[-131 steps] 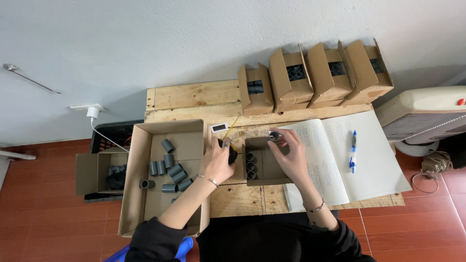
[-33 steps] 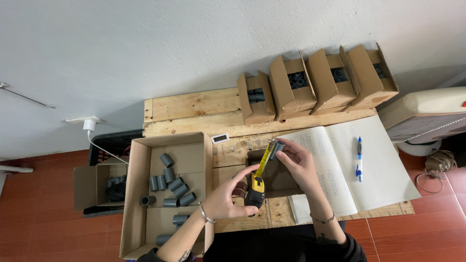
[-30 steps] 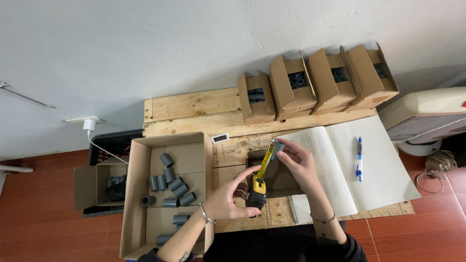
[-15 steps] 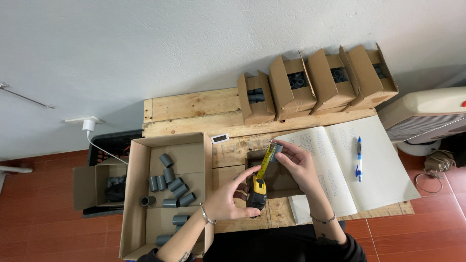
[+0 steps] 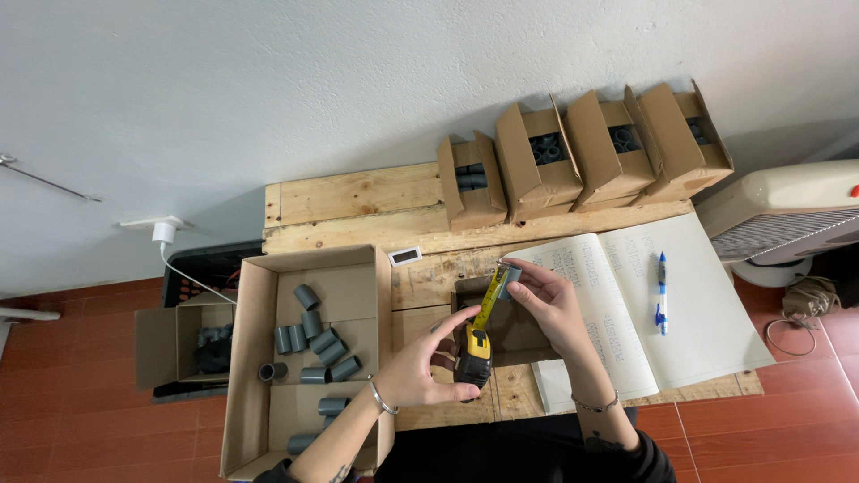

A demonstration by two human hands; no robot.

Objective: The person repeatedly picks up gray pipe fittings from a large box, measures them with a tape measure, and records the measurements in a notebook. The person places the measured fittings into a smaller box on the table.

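Nothing much shifted over the last second: both hands sit where they were, tape drawn out the same; versus the oldest frame, the left hand has come off the big carton edge and now carries the tape measure.

Left hand (image 5: 420, 362) wrapped closed around the yellow-and-black tape measure (image 5: 472, 351), index finger stretched along its top; yellow blade (image 5: 490, 296) runs diagonally up to the right hand (image 5: 548, 300); right hand pinches a grey pipe coupling (image 5: 511, 277) between thumb and fingertips, blade tip laid against it; coupling is held in the air above the far edge of the small open cardboard box (image 5: 501, 326), just left of the open ledger (image 5: 626, 295).

Blue pen (image 5: 660, 292) lies on the ledger's right page; small white digital gauge (image 5: 404, 255) on the pallet-wood table (image 5: 358, 192), between the large carton (image 5: 304, 344) and the small box; large carton holds loose grey couplings (image 5: 313, 335); four open boxes (image 5: 582, 148) of the same couplings lean along the wall; another carton (image 5: 183, 335) sits on the floor to the left; cream fan heater (image 5: 787, 210) at the right edge.
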